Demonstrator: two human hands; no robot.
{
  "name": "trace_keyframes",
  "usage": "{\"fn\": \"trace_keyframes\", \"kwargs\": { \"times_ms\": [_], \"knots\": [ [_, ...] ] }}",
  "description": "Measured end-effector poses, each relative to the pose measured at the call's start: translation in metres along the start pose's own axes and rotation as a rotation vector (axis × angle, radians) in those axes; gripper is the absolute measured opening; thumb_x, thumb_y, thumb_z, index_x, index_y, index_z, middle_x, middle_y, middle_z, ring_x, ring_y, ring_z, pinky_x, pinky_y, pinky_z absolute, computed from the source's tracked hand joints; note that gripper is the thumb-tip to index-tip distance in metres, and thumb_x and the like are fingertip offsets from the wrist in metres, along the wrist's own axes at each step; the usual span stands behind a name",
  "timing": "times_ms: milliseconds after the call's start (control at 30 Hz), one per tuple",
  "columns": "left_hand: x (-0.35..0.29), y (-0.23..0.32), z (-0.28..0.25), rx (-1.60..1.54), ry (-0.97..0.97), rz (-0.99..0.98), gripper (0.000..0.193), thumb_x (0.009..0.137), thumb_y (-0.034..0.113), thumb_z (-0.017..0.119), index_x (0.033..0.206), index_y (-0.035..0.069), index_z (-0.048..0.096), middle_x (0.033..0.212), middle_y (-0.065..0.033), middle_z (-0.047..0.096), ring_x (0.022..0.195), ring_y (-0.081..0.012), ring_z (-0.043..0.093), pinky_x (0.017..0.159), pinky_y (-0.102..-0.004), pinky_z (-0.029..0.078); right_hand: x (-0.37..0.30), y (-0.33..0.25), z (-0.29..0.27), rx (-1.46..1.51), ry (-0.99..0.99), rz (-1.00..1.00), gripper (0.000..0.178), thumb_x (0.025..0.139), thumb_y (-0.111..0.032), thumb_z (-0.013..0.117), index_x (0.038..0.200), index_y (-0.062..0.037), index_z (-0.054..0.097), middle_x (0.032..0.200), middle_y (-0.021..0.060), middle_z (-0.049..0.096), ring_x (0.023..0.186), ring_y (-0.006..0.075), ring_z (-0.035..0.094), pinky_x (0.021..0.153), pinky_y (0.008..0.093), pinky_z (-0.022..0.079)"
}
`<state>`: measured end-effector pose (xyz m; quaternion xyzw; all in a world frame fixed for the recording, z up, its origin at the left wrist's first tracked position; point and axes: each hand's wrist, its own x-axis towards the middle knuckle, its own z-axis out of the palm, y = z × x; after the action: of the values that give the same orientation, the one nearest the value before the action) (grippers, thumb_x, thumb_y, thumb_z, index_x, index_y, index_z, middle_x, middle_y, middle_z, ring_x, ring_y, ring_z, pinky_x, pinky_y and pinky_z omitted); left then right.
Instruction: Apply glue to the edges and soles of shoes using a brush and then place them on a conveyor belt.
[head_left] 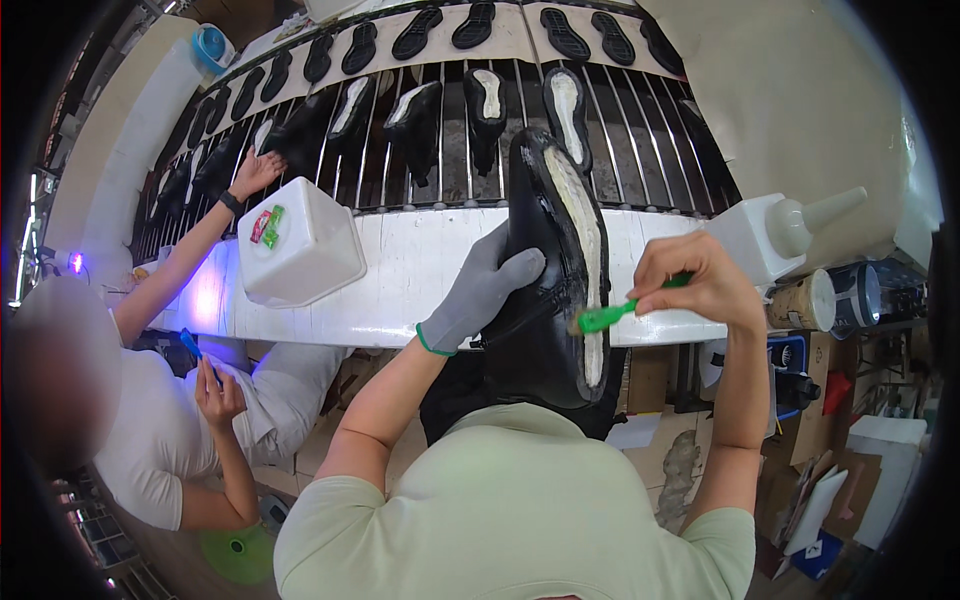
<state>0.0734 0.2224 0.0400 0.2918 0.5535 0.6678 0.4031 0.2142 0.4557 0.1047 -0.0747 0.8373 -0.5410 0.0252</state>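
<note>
At the far left a co-worker in a pale shirt sits beside the person, one hand [255, 172] stretched out to a black shoe on the rod rack [640, 140], the other hand [218, 395] holding a small blue brush [190, 343] near the lap. Next along, on the white bench [400, 290], stands a white square container [300, 252] with a red and green label on top. In the middle the person's left hand [480, 290], in a grey glove, is clenched around the side of a black shoe [550, 270] held sole-up over the near edge of the bench, above the lap. The right hand [690, 285], bare, pinches a green brush [610, 316] whose head touches the whitish strip running down the shoe's bottom. By my reckoning the coating is well along: the pale layer already shows over most of the length, and the brush is working the lower part. Behind, on the rack, a row of black shoes lies bottom-up, several already pale in the middle, and flat black soles [480, 25] line the far band. To the right sits a white squeeze bottle [790, 235] with a cone nozzle, then a round tin [805, 302], and cartons crowd the floor at the lower right
</note>
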Motion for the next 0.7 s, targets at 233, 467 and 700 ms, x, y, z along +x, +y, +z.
{"fn": "trace_keyframes", "kwargs": {
  "times_ms": [233,467,700],
  "knots": [
    [0.005,-0.006,0.002,-0.048,0.055,0.042,0.058,0.087,0.044,0.062,0.121,-0.003,0.052,0.101,-0.0049,0.06,0.089,-0.0108,0.055,0.084,-0.0261,0.044,-0.003,0.001,0.004,-0.052,0.151,0.058,0.009,0.074,-0.008,0.078,0.076,-0.0025,0.07,0.074,0.0023,0.066,0.067,0.0067,0.056,0.059,0.0215,0.04],
    [0.006,-0.004,0.0,-0.086,0.089,0.016,0.059,0.088,0.043,0.061,0.122,-0.004,0.052,0.105,-0.0069,0.061,0.094,-0.0119,0.057,0.087,-0.0275,0.046,0.001,-0.007,0.009,-0.078,0.226,0.092,0.01,0.074,-0.007,0.078,0.076,-0.0029,0.069,0.073,0.001,0.065,0.064,0.0058,0.052,0.054,0.0232,0.035],
    [0.004,-0.004,-0.004,-0.094,0.08,-0.042,0.06,0.089,0.044,0.059,0.122,-0.005,0.052,0.106,-0.0075,0.061,0.094,-0.0123,0.058,0.086,-0.0272,0.046,-0.01,-0.015,0.019,-0.043,0.038,-0.037,0.012,0.072,-0.007,0.08,0.076,-0.0014,0.07,0.074,0.0039,0.065,0.068,0.0126,0.061,0.058,0.0251,0.042]
  ]
}}
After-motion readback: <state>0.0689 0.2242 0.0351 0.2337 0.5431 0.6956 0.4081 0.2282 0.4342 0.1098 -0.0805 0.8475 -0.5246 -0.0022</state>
